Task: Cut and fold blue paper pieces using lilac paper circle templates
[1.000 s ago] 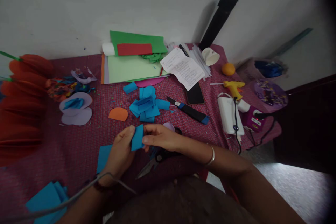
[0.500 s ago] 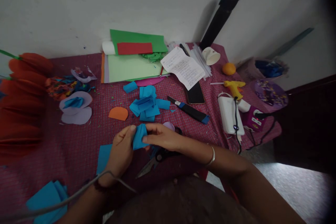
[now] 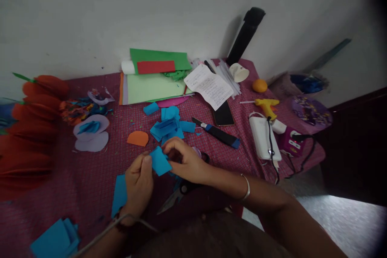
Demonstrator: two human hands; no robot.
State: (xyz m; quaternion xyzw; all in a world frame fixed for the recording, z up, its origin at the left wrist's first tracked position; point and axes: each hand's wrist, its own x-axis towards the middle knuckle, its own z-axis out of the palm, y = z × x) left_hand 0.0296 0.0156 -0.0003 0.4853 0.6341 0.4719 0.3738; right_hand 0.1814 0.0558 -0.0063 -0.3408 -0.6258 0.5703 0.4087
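A small piece of blue paper (image 3: 160, 161) is held up between my two hands above the cloth. My left hand (image 3: 139, 183) pinches its left edge with the thumb on top. On the other side, the fingers of my right hand (image 3: 187, 161) close on its right edge. Just beyond lies a pile of cut blue paper pieces (image 3: 169, 125), some of them curled. Scissors (image 3: 175, 197) rest partly hidden under my right forearm. Beside my left wrist is a flat blue sheet (image 3: 119, 193), and an orange paper piece (image 3: 138, 138) lies farther out.
A box cutter (image 3: 219, 134), phone (image 3: 224, 113) and written note (image 3: 211, 84) lie beyond my right hand. Farther right are a yellow glue gun (image 3: 266, 107), a white power bank (image 3: 263, 137) and cords. Stacked blue sheets (image 3: 54, 240) sit near left; red paper shapes (image 3: 33, 141) stand far left.
The blue paper has turned from a creased, gathered look to a flatter, tilted square face. My right hand's fingers have shifted on its edge. The whole view has tipped slightly.
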